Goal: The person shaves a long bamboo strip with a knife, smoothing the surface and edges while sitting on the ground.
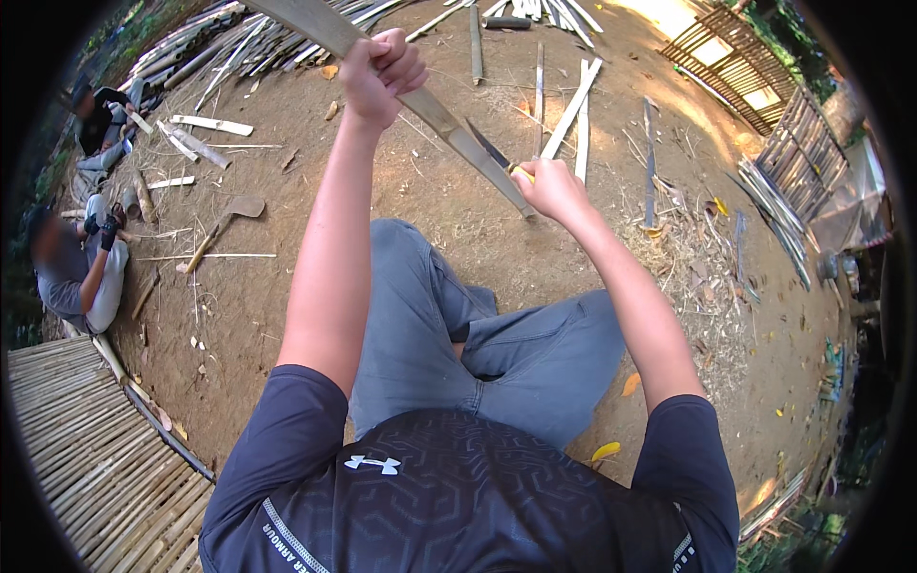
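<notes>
My left hand (pixel 382 78) is closed around a long split bamboo strip (pixel 441 120), which slants from the top left down toward my right hand. In my closed right hand (pixel 556 189) is a knife with a yellow handle (pixel 522 174). Its dark blade (pixel 489 147) lies along the upper edge of the strip, near the strip's lower end; whether it bites into the bamboo I cannot tell. That end hangs just beyond my crossed legs (pixel 478 325).
A wide-bladed tool with a wooden handle (pixel 227 225) lies on the dirt at left. Two people (pixel 76 263) sit beyond it. Bamboo pieces (pixel 578 115) are scattered ahead, with a pile (pixel 205 59) at far left. Slatted bamboo panels (pixel 731 69) stand at right; another (pixel 91 449) lies near left.
</notes>
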Motion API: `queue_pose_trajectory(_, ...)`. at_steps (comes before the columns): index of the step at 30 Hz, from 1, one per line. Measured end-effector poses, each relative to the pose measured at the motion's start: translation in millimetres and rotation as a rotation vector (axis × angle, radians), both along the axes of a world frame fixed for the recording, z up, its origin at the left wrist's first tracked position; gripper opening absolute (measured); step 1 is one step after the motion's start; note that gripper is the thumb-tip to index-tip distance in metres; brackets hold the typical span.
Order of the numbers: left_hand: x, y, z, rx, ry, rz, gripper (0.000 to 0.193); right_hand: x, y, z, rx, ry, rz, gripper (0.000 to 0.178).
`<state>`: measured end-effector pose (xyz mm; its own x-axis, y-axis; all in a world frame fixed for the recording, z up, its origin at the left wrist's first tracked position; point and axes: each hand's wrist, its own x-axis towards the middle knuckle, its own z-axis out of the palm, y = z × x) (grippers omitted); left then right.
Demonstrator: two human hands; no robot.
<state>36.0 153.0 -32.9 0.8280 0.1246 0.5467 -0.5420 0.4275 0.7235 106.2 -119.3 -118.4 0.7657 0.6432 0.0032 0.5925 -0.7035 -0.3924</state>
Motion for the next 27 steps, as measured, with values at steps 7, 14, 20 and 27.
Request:
queue_pose_trajectory(7,0.6,1.6,0.6,-0.04,0.042,0.07,0.029,22.7,1.6,-18.0,-0.071,0.052,0.038,0.029)
queue_pose_trajectory(14,-1.2,16.5,-5.5,-0.032,0.02,0.114,0.029,27.2,17.2,-19.8,-0.007,0.076,0.1,0.03)
queue_pose_trajectory(20,-14.4,21.4,-8.9,0.003,-0.004,0.121,0.028,8.4,28.1,-4.5,0.056,0.044,0.121,0.031)
queue_pose_trajectory(27,-13.8,32.1,-14.1,-0.068,0.026,0.1,0.029,3.0,45.9,27.4,-0.022,0.017,0.171,0.03)
